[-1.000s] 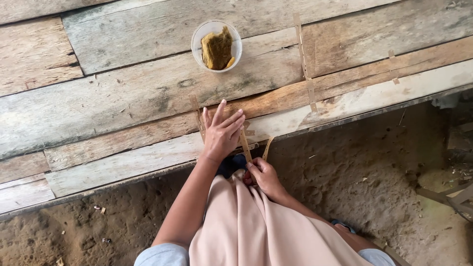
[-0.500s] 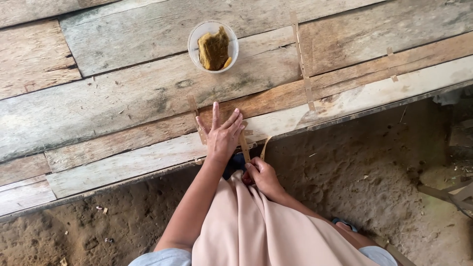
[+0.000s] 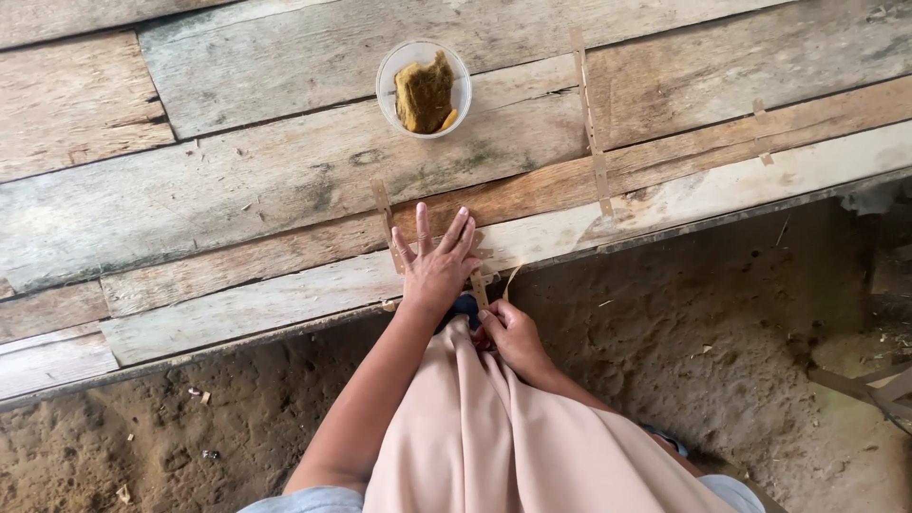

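Observation:
My left hand (image 3: pixel 436 258) lies flat with fingers spread on the edge of a weathered plank platform (image 3: pixel 237 190), pressing down on thin tan strips (image 3: pixel 385 220) laid across the boards. Just below the platform's edge, my right hand (image 3: pixel 514 332) pinches the end of one narrow tan strip (image 3: pixel 510 282) that curls up toward the planks. Both hands sit above my beige skirt (image 3: pixel 494 437). A clear plastic cup (image 3: pixel 424 87) with a brownish-yellow lump inside stands on the planks, farther away than my left hand.
Another long tan strip (image 3: pixel 591 123) lies across the boards to the right, with small strip pieces (image 3: pixel 760 114) farther right. Sandy ground (image 3: pixel 712 342) lies below the platform edge. Wooden scraps (image 3: pixel 874 380) sit at the far right.
My left hand has shifted slightly on the planks and stays flat. The right hand remains pinched on the strip at the platform's edge. The view has drifted a little.

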